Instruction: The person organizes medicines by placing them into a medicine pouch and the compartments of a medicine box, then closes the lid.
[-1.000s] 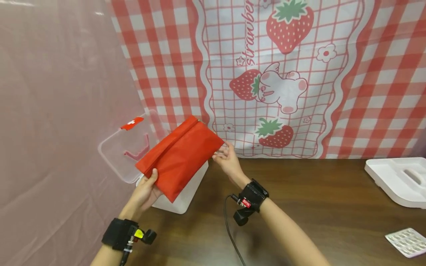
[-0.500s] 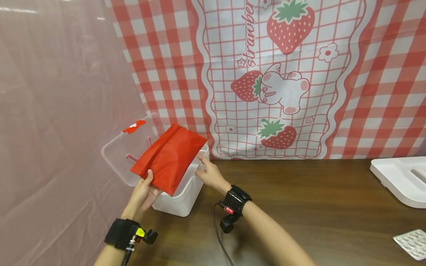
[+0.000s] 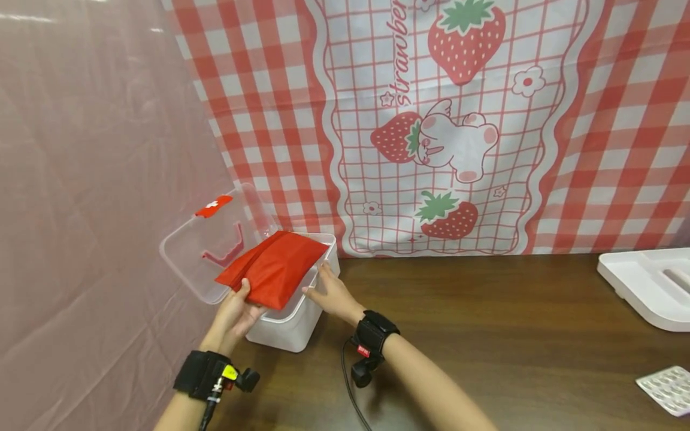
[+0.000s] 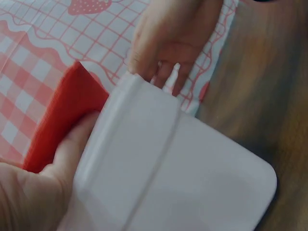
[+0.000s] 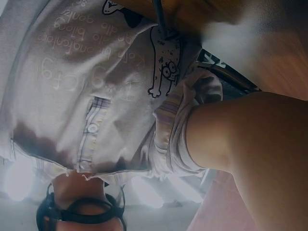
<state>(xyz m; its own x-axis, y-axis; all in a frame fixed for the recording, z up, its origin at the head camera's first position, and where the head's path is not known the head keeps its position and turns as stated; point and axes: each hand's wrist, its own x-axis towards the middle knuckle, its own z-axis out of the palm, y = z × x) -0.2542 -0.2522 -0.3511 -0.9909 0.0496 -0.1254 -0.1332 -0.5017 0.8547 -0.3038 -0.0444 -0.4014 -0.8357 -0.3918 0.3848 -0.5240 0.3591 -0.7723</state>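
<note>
My left hand (image 3: pixel 237 311) sits at the lower left of the head view, gripping the near corner of the red pouch (image 3: pixel 275 267). My thumb (image 3: pixel 244 291) lies on top of the fabric and the other fingers curl underneath, where I cannot see them. In the left wrist view the same thumb (image 4: pixel 72 144) presses on the red cloth just beside the white wall of the box.

The pouch lies tilted across the open top of the white box (image 3: pixel 293 326), left of centre in the head view. Its near edge juts over the front rim and its far end dips toward the inside. How much of it rests on the bottom I cannot tell.

My right hand (image 3: pixel 330 293) is just right of the pouch, at the box's right rim. The fingers are spread and nearly straight, with the fingertips touching the rim; they hold nothing. The left wrist view shows those fingers (image 4: pixel 166 72) hanging over the top edge of the box.

The clear lid (image 3: pixel 207 239) stands open behind and to the left of the box, with a red label near its top edge.

On the brown table (image 3: pixel 485 335), a white tray (image 3: pixel 644 287) lies at the right edge of the frame and a blister pack (image 3: pixel 667 389) at the lower right corner. A strawberry-print cloth (image 3: pixel 447 120) hangs across the back.
</note>
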